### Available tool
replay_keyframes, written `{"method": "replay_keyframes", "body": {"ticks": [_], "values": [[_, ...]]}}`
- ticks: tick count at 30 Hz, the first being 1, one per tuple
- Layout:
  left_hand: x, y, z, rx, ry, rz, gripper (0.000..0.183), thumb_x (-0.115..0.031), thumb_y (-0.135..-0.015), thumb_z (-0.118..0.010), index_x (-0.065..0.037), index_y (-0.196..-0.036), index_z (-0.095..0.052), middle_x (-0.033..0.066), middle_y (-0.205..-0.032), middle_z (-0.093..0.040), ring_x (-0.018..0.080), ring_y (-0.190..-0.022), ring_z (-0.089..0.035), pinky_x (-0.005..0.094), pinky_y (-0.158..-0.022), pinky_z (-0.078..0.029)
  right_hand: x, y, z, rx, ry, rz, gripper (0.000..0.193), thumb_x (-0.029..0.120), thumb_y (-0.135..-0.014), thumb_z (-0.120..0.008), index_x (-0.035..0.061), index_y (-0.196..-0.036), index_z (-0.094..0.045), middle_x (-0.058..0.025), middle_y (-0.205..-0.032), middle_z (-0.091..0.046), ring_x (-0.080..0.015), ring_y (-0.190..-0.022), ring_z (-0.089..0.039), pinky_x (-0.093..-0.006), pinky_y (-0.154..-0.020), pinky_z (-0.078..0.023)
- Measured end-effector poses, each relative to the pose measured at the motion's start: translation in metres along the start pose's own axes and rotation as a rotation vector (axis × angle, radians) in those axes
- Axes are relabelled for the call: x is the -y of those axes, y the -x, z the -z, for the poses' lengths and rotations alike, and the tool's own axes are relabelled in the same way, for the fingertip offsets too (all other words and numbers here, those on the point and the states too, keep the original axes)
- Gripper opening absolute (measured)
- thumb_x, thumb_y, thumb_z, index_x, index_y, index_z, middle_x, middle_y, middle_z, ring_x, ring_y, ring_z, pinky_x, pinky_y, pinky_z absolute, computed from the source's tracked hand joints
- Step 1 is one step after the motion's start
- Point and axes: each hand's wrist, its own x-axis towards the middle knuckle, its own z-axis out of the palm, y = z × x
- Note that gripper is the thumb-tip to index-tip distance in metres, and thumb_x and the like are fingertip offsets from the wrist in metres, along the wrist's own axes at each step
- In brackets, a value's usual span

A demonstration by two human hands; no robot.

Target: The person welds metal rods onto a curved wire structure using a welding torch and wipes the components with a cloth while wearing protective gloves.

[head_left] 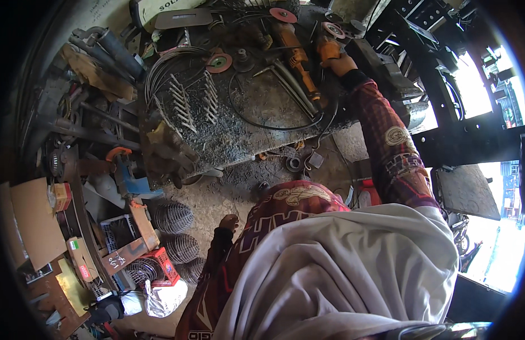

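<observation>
While my right hand [344, 65] grips the orange grinder [329, 50] at the far right of the workbench [260, 102], a firm hold well behind its disc [334, 30] seems wisest; my left hand [229, 221] hangs low, whether empty I cannot tell.

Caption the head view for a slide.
Right hand on an orange grinder at a cluttered workbench, left hand lowered beside the body.
</observation>
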Motion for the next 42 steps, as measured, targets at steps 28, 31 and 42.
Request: {"method": "replay_keyframes", "body": {"ticks": [28, 31, 42], "values": [[0.013, 0.025, -0.007, -0.076, -0.247, -0.144, 0.033, -0.035, -0.095, -0.065, -0.014, -0.121, -0.064, 0.0026, -0.101, -0.070, 0.0190, -0.084, -0.067, 0.0387, -0.066, -0.052, 0.003, -0.044, -0.048, -0.131, 0.137, 0.067, 0.084, 0.042, -0.064, -0.086, -0.0062, -0.127, -0.059, -0.0254, -0.119, -0.069, -0.0388, -0.112, -0.066, -0.0422, -0.098, -0.051], [0.013, 0.042, -0.007, -0.113, 0.058, 0.092, 0.035, -0.034, -0.095, -0.064, -0.013, -0.123, -0.064, 0.0032, -0.102, -0.070, 0.0191, -0.083, -0.067, 0.0386, -0.066, -0.053, -0.007, -0.049, -0.050, -0.055, 0.116, 0.107, 0.088, 0.045, -0.067, -0.085, -0.0063, -0.132, -0.055, -0.0265, -0.123, -0.066, -0.0399, -0.116, -0.064, -0.0422, -0.100, -0.049], [0.000, 0.055, -0.017, -0.105, -0.141, 0.059, 0.036, -0.033, -0.096, -0.064, -0.010, -0.123, -0.064, 0.0033, -0.100, -0.070, 0.0157, -0.077, -0.064, 0.0358, -0.062, -0.052, 0.006, -0.029, -0.054, -0.021, 0.283, 0.096, 0.099, 0.065, -0.082, -0.068, -0.0074, -0.145, -0.040, -0.0329, -0.132, -0.058, -0.0443, -0.124, -0.058, -0.0454, -0.104, -0.046]]}}
